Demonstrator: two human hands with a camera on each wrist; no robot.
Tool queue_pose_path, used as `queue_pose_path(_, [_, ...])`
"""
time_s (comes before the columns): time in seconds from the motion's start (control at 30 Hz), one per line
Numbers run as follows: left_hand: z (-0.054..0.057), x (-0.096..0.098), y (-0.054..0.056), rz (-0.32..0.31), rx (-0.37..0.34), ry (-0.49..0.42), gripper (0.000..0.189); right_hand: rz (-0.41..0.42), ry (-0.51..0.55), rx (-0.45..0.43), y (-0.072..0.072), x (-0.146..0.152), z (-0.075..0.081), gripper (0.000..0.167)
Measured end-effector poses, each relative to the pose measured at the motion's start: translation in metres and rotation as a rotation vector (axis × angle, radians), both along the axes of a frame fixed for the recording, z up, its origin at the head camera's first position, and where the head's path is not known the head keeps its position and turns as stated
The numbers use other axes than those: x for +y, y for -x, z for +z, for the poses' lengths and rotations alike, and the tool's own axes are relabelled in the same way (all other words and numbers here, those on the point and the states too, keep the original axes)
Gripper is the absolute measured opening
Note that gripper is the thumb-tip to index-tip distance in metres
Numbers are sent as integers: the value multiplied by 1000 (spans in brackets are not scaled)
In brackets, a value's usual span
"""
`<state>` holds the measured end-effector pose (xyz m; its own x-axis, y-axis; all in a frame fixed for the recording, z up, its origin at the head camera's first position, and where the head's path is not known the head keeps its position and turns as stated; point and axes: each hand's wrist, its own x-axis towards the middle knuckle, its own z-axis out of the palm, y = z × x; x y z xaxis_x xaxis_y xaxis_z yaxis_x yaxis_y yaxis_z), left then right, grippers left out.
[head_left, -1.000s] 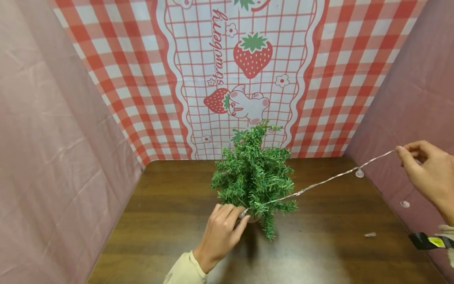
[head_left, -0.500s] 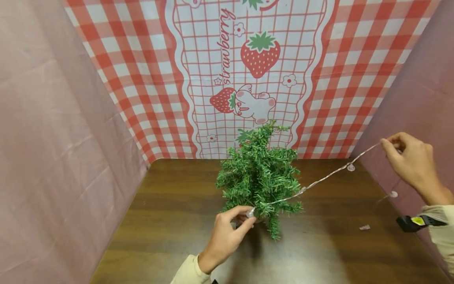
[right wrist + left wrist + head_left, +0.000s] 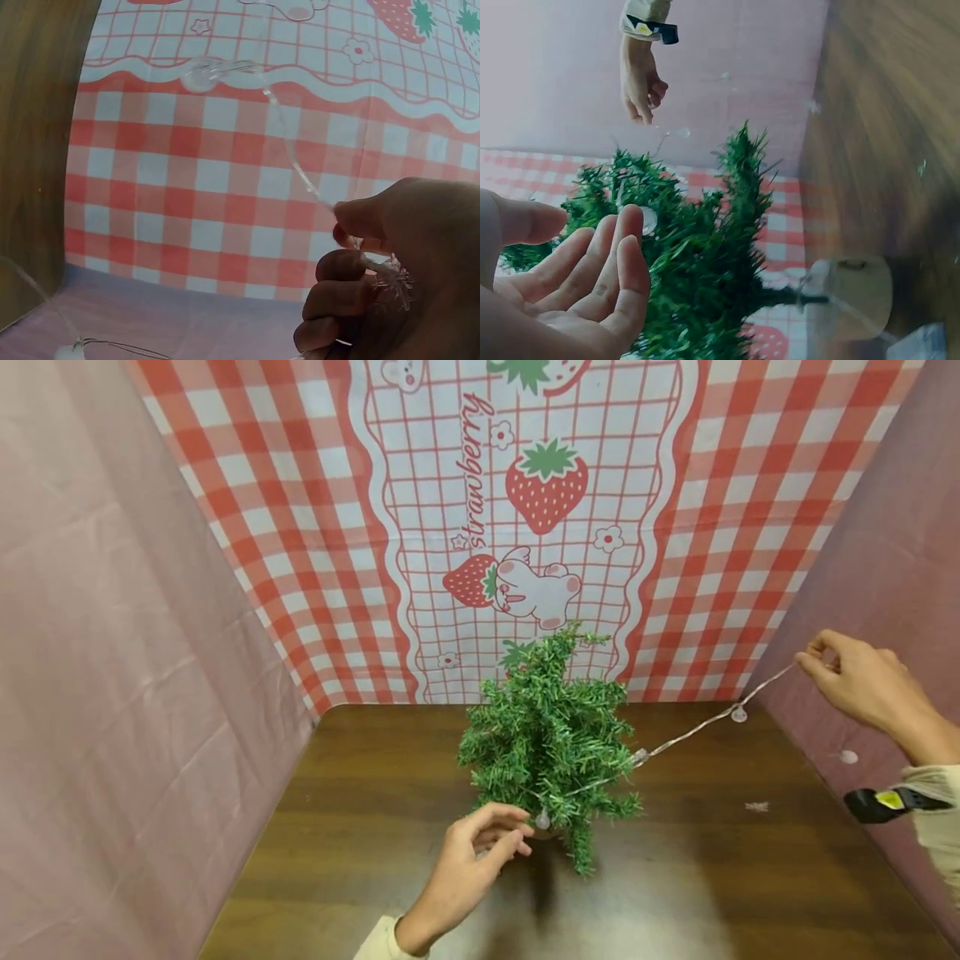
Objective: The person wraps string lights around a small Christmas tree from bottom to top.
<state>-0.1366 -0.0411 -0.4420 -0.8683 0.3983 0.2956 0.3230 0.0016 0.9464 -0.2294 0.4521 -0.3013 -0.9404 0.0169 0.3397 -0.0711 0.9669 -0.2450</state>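
A small green artificial Christmas tree (image 3: 547,727) stands on the table. A clear string of fairy lights (image 3: 697,727) runs from its lower front branches up to the right. My right hand (image 3: 862,681) pinches the string between thumb and forefinger, with more of it bunched in the curled fingers (image 3: 324,296) in the right wrist view. One bulb (image 3: 542,820) hangs at the tree's lower front. Beside it my left hand (image 3: 472,860) has loosely bent fingers and holds nothing. The left wrist view shows the tree's pale pot (image 3: 855,296).
The brown wooden table (image 3: 360,843) has a red-and-white strawberry cloth (image 3: 300,527) upright behind it. Pink curtains (image 3: 112,652) flank both sides. Another bulb (image 3: 847,757) dangles below my right hand. A box corner (image 3: 921,345) shows near the pot in the left wrist view.
My left hand has let go of the bulb at the tree's front and drawn slightly back to the left. My right hand has come inward and up, still holding the string.
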Motion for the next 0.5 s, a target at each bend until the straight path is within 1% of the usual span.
queue_pose_path(0.07, [2,-3,-1,44,29,19,19,13,-4,15,4,1,3,35])
queue_pose_path(0.13, [4,-6,-2,88,47,41,16,20,11,11,7,2,7,34])
queue_pose_path(0.2, [6,-9,-4,111,54,54,13,5,50,-41,10,4,11,43])
queue_pose_path(0.23, [7,-11,-4,116,62,55,12,5,84,-91,12,4,12,51])
queue_pose_path(0.3, [9,-14,-5,130,63,64,11,19,174,-229,17,5,14,69])
queue_pose_path(0.37, [12,-18,-4,150,87,68,9,63,291,-365,22,6,15,85])
queue_pose_path(0.4, [13,-20,-4,166,97,72,8,110,345,-420,24,7,15,86])
queue_pose_path(0.43, [15,-22,-3,181,104,70,7,155,394,-461,27,9,14,81])
queue_pose_path(0.5, [24,-24,-6,222,102,83,5,237,466,-511,29,13,10,65])
